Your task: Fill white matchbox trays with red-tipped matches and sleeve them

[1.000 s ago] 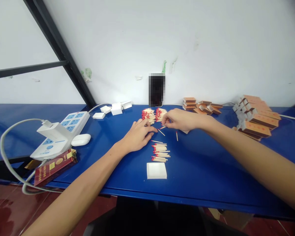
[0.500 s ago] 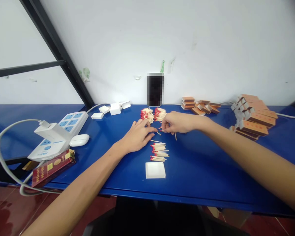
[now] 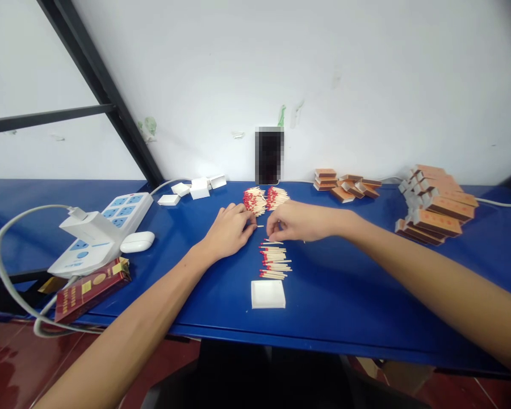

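Note:
My left hand [image 3: 232, 230] is closed on a matchstick [image 3: 260, 226] whose pale end sticks out to the right of its fingertips. Close beside it, my right hand [image 3: 292, 220] has its fingers pinched just above the top of a column of red-headed matches [image 3: 275, 261]; whatever it holds is hidden by the fingers. Two heaps of matches, a left heap [image 3: 254, 201] and a right heap [image 3: 276, 197], lie behind the hands. Nearer the front edge sits a white open tray [image 3: 268, 294].
Orange matchbox sleeves [image 3: 447, 204] are piled at the right, with smaller stacks [image 3: 325, 179] at the back. White trays [image 3: 200, 188] stand back left. A power strip [image 3: 128, 210], white case [image 3: 137, 242], red box [image 3: 91, 288] and cable occupy the left. A dark blurred object [image 3: 269, 156] leans on the wall.
My right hand has come nearer and slightly left, over the top of the match column. My left hand has drawn back a little to the left.

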Demonstrator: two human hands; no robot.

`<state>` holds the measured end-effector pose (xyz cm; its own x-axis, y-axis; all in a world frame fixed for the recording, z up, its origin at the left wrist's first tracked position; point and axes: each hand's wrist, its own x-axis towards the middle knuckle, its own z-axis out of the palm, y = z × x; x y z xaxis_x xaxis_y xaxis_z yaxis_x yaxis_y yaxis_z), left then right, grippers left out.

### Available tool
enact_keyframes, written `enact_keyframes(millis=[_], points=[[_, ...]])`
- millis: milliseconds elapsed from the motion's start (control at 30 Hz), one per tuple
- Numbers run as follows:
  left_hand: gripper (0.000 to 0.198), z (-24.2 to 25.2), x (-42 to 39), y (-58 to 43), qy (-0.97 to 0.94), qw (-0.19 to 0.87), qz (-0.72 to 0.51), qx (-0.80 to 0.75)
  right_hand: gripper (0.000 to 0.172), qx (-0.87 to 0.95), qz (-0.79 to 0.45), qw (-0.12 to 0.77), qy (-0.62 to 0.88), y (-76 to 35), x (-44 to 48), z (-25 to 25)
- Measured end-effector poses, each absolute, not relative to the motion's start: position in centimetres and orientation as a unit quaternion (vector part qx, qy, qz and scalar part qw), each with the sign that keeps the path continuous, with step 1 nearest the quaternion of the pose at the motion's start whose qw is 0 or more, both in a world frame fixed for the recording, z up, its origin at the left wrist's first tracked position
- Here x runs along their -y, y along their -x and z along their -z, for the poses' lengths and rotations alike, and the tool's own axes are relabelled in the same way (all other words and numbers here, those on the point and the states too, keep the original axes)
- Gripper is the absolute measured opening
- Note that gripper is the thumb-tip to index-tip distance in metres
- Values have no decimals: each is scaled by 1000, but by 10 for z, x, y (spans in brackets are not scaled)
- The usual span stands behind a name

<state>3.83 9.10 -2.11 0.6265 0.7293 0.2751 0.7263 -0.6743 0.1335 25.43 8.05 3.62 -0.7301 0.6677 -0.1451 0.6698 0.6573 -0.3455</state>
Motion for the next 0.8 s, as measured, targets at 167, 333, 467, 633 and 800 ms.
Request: enact_keyframes(millis=[167, 333, 467, 633, 800], points=[[18, 23, -92, -38, -899, 13, -160, -407, 11, -866, 118, 121, -471, -278, -86, -50], [18, 23, -91, -39, -895, 22, -171, -412, 26, -844, 104, 165, -500, -281, -87, -46], [19, 23, -91, -41, -891, 35, -185, -414, 7, -854, 161, 125, -478, -276, -86, -43], [18, 23, -91, -41, -892, 63, -196, -403, 22, -865, 193, 83, -456, -272, -84, -39], [19, 24, -93, -47, -892, 98, -203, -392, 2, -874, 116, 59, -469, -269, -79, -42]])
